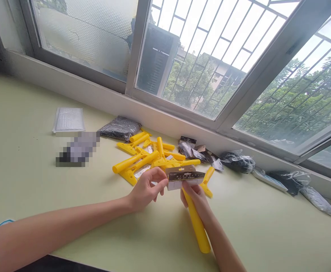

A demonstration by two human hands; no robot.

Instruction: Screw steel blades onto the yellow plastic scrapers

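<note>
My right hand (197, 198) is closed around a yellow scraper (197, 223), whose thick round handle points down toward me. A folded cardboard header card (185, 178), with a black printed band over white, covers the scraper's head. My right thumb presses on the card's lower edge. At the card's left edge, my left hand (151, 186) pinches it between thumb and forefinger; the other fingers are curled. Just beyond my hands lies a pile of yellow scrapers (137, 160), crossing over one another. A single scraper (208, 182) rests right of the card.
Behind the pile, packaging cards (193, 149) lie along the window sill, with a black plastic-wrapped packet (120, 127) to their left. Bagged dark items (237, 161) and a flat white box (270, 180) follow rightward. A bubble-wrap sheet (68, 119) and a blurred-out object (79, 149) are at left.
</note>
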